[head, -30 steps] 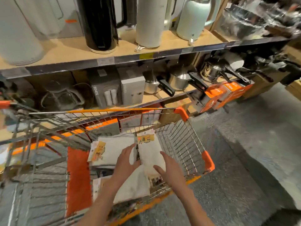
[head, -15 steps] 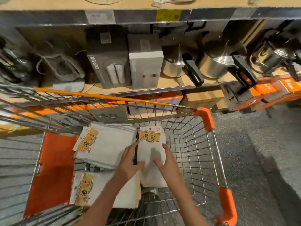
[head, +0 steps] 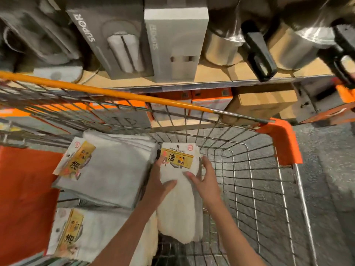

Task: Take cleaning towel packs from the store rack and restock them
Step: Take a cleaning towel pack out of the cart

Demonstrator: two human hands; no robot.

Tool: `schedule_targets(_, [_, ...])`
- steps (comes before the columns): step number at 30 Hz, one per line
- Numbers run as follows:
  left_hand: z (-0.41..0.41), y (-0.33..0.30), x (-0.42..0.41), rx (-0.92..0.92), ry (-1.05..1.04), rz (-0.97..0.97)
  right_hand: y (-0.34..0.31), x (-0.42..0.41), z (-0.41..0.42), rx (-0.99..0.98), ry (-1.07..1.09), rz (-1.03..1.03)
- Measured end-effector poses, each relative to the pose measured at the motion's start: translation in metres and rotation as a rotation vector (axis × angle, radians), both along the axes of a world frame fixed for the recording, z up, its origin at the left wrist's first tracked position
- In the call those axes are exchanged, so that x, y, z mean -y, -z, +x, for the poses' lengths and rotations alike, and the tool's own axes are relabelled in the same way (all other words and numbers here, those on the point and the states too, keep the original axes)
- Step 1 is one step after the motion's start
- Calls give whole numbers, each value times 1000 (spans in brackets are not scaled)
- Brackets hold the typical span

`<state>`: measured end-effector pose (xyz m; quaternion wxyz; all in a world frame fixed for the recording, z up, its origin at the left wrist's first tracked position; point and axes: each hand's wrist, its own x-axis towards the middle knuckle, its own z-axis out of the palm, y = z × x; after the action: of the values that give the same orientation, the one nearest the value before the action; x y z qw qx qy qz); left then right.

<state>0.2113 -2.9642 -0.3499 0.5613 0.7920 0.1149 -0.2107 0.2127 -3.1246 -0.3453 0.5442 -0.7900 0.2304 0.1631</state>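
Observation:
A white cleaning towel pack (head: 179, 204) with a yellow label lies in a wire shopping cart (head: 255, 189). My left hand (head: 159, 181) grips its left edge, thumb across the cloth. My right hand (head: 203, 177) grips its right edge, thumb on top. To the left lies a stack of towel packs (head: 107, 169) with a yellow label card. Another towel pack (head: 76, 233) lies nearer me at the lower left.
An orange panel (head: 25, 198) lines the cart's left side, and an orange handle bar (head: 115, 93) crosses its far rim. Beyond it a store rack shelf (head: 240, 73) holds grey boxes (head: 172, 39) and steel kettles (head: 230, 45). Orange boxes (head: 209, 98) sit below. Grey floor (head: 330, 179) lies right.
My head has leaned in over the cart, so the view is closer. Both hands have closed in from resting on the towel pack to gripping its two sides.

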Motion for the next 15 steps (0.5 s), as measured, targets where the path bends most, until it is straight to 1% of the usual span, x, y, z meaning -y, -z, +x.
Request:
schedule_targets(3, [6,9,3,-19,-12,-114,15,-1,2,18,9,36])
schedule_targets(6, [10,16,7,-56,-79,-197,23,-1,4,8,25,54])
schedule_targets(11, [-2,23,17,-80,2,-185,31,15,3,-7,92,97])
schedule_targets(13, [-5,27,18,-83,-21,-192,32,18,2,-8,88,120])
schedule_targets(15, [-6,31,19,-93,-72,-204,32,18,3,-20,36,122])
